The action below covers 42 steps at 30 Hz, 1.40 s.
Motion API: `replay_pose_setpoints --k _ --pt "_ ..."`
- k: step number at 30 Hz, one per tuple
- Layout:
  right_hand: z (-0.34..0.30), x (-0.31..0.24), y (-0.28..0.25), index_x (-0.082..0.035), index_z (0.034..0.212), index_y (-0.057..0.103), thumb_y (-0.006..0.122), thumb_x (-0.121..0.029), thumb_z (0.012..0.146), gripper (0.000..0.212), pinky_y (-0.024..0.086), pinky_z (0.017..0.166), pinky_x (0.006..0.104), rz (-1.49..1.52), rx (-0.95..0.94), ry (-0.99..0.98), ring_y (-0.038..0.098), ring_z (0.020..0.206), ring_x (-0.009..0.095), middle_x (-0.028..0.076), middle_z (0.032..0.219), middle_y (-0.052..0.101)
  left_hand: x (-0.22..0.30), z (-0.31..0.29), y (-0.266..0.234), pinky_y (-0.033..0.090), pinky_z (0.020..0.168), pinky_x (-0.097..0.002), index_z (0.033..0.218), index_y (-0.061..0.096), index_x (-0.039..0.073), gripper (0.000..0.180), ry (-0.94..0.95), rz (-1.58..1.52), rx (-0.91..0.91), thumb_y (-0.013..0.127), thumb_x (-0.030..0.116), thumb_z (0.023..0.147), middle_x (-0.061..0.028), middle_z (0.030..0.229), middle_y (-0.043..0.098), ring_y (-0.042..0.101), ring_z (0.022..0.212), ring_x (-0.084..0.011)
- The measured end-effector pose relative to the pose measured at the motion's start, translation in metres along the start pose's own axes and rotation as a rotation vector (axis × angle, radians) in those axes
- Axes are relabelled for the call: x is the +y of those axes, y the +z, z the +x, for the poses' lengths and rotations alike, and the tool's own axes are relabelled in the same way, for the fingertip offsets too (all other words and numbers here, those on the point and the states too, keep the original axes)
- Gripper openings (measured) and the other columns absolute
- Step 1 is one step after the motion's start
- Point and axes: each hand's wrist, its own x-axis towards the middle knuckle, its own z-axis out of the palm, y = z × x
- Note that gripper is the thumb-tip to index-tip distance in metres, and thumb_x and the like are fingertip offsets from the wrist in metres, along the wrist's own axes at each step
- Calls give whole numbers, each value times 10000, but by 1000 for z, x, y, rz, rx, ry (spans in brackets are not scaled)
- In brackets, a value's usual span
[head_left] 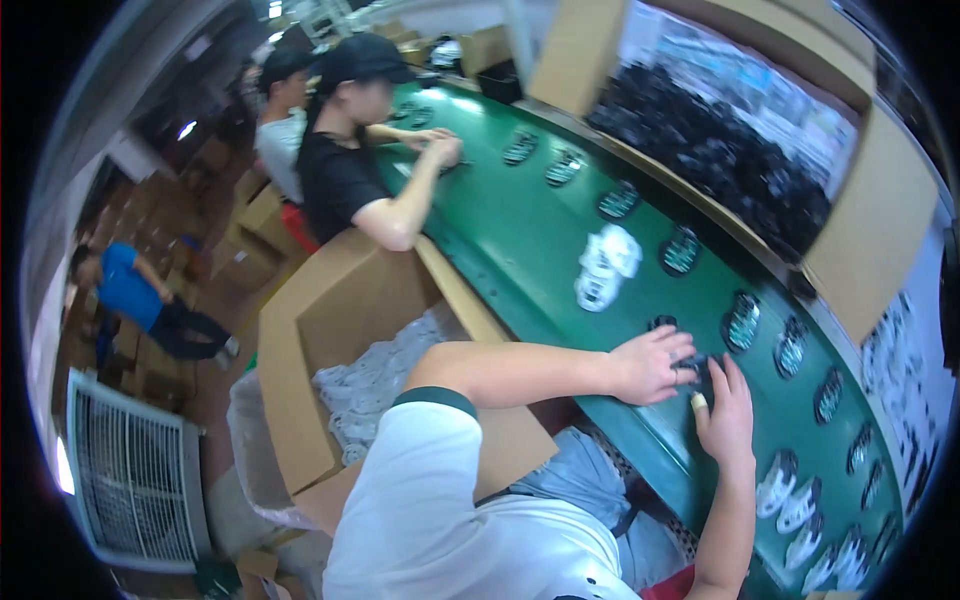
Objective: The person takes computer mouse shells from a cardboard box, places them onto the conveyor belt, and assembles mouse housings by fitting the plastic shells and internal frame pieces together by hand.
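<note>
left hand [648,367] and right hand [730,412] pinch a dark piece [708,372] over the smooth green counter [520,260]; white, rounded pieces [598,285] lie at their eleven o'clock.

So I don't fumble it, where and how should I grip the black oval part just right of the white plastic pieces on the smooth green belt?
Probably best pinched by its long outer edges, coming from above: the black oval part looks flat on the smooth green belt, apart from the white plastic pieces, with bare belt showing on both sides for fingertips.
</note>
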Motion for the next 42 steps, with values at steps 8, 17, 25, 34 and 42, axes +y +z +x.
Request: replay_pose_setpoints --k 8,17,25,34,42 --pt "-28 38 19 -12 1407 585 620 -60 916 494 313 1216 517 10 4 -41 452 1425 422 204 1542 515 -29 -16 -6 453 1060 -471 1108 742 187 288 -45 111 -32 717 258 830 -95 1190 696 606 1226 -296" --pt "-24 37 43 26 1383 571 605 -70 944 451 345 1186 520 50 17 -206 487 1387 423 198 1449 586 -10 -13 36 394 1105 -556 1065 737 103 321 -143 -12 201 756 238 774 -65 1141 714 628 1165 -284" --pt "-27 95 47 11 1458 538 410 -136 1094 413 478 1024 347 604 278 27 608 1151 240 134 1298 647 -7 -11 36 342 1175 -573 1001 729 57 389 -224 73 277 792 286 693 -166 1189 646 546 1239 -371" --pt "-19 89 37 31 1440 551 565 -96 1039 422 454 1093 406 149 213 29 598 1245 335 198 1346 624 -7 -15 28 328 1182 -571 978 725 32 391 -301 111 259 783 283 684 -198 1255 630 506 1313 -395" --pt "-31 27 2 -15 1283 698 736 -438 943 543 483 1054 536 68 82 -196 600 1201 478 268 1363 620 -3 -14 33 335 1174 -554 1031 696 11 393 -412 131 273 750 234 712 -216 1284 610 486 1338 -406"
